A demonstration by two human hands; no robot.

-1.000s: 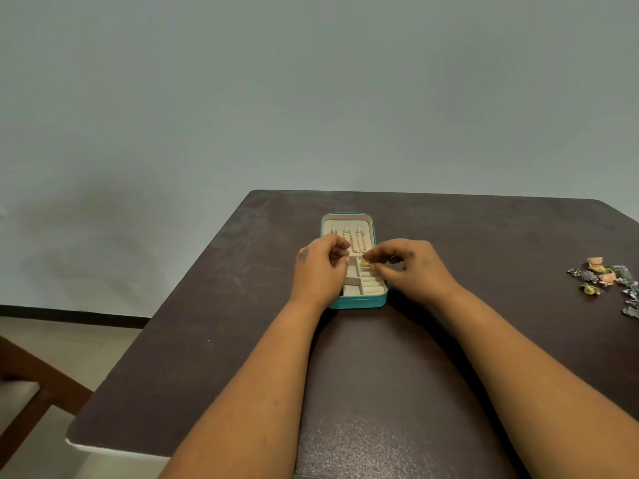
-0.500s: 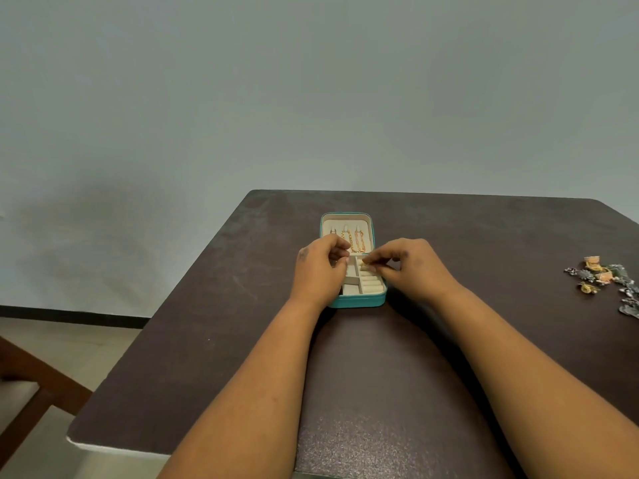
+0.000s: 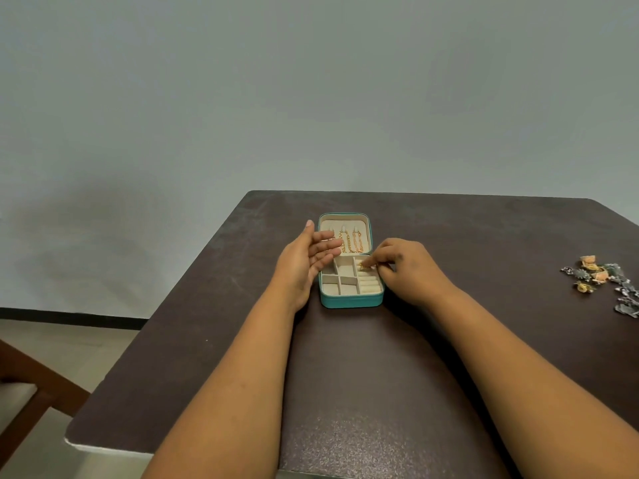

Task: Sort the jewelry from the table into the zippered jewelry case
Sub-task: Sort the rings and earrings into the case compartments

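Observation:
The teal zippered jewelry case [image 3: 352,301] lies open in the middle of the dark table [image 3: 363,375]. Gold chains [image 3: 351,242] hang in its lid. Cream dividers and ring rolls fill the base. My right hand [image 3: 403,267] pinches a small gold piece [image 3: 363,266] over the ring rolls at the case's right side. My left hand [image 3: 306,261] is open beside the case's left edge, fingers spread over the lid. A pile of loose jewelry [image 3: 603,281], silver and orange pieces, lies at the table's far right.
A wooden chair [image 3: 24,382] stands at the lower left, off the table's left edge. A plain grey wall is behind the table. The table's near-left corner [image 3: 74,440] is rounded.
My left hand has let go and opened, lifting away to the case's left. The case's compartments are now uncovered. My right hand stays pinched at the ring rolls.

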